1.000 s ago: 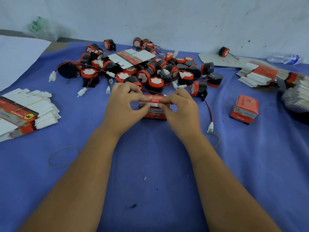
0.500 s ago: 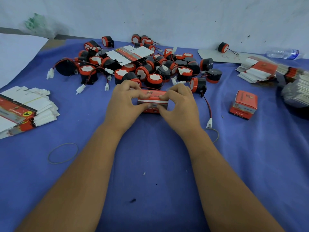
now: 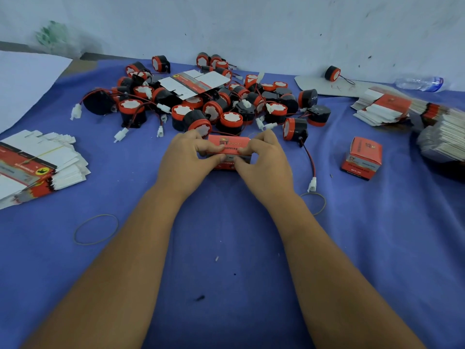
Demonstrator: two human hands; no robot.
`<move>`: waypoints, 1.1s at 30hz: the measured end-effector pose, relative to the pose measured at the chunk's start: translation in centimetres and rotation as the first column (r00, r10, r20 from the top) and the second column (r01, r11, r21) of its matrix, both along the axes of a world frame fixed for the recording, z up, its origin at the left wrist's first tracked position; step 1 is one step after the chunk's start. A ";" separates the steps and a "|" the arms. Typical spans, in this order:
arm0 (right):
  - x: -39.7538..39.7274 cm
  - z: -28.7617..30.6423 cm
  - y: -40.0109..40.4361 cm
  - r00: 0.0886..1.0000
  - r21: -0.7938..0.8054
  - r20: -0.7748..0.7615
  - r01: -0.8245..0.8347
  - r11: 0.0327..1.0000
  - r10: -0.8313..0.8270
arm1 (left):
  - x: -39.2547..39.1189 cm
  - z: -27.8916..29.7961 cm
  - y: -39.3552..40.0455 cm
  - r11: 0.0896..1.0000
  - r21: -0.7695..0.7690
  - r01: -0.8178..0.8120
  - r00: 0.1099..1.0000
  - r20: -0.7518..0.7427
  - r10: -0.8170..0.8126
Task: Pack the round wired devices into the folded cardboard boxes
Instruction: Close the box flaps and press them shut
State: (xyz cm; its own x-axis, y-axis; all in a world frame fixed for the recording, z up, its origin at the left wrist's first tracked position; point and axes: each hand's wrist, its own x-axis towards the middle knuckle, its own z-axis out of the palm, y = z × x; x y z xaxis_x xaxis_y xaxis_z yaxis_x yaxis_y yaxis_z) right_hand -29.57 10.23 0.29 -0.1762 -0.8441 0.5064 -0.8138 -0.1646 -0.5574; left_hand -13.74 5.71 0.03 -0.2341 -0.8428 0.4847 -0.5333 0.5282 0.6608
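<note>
On a bench [image 3: 352,248] draped in blue cloth, we hold a small red cardboard box [image 3: 229,144] between both hands, just in front of a heap of round wired devices [image 3: 216,107]. Our left hand [image 3: 186,159] grips the box's left end, its fingers [image 3: 208,148] curled over the top and pinching the cardboard; our right hand [image 3: 266,162] mirrors it on the right end, fingers [image 3: 245,149] curled and pinching the lid edge. The box sits low over the cloth; we cannot tell whether it touches it.

The heap holds black-bodied, red-capped devices with red and black leads ending in white plugs, and one flat unfolded carton [image 3: 193,83] lies on top of it. One device [image 3: 294,129] lies just right of our hands, its lead [image 3: 310,159] trailing toward us. A closed red box [image 3: 362,157] stands well to the right. Bundles of flat cartons lie at the left [image 3: 35,165] and at the right [image 3: 385,107]. Two rubber bands [image 3: 95,229] rest on the cloth, one near each forearm. A lone device [image 3: 332,73] and a plastic bottle [image 3: 420,83] sit by the wall.
</note>
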 end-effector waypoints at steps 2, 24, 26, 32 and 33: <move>0.1 -0.1 0.1 0.996 0.036 0.076 -0.049 0.998 0.047 | 0.1 -0.1 0.2 0.999 0.043 0.015 0.999 -0.041 -0.014; -7.6 1.4 0.3 0.468 0.040 0.798 0.588 0.808 -0.380 | -3.8 -0.2 2.1 0.960 0.123 0.251 0.945 0.185 -0.271; -8.7 1.1 0.6 0.342 0.135 0.806 0.687 0.714 -0.483 | -4.2 -0.3 2.1 0.954 0.097 0.285 0.898 0.322 -0.301; -8.9 1.4 0.9 0.301 0.171 0.812 0.696 0.697 -0.501 | -4.0 -0.3 2.0 0.949 0.132 0.287 0.912 0.265 -0.313; -8.5 1.5 0.9 0.338 0.159 0.803 0.672 0.723 -0.491 | -4.0 -0.3 2.0 0.948 0.134 0.287 0.911 0.269 -0.314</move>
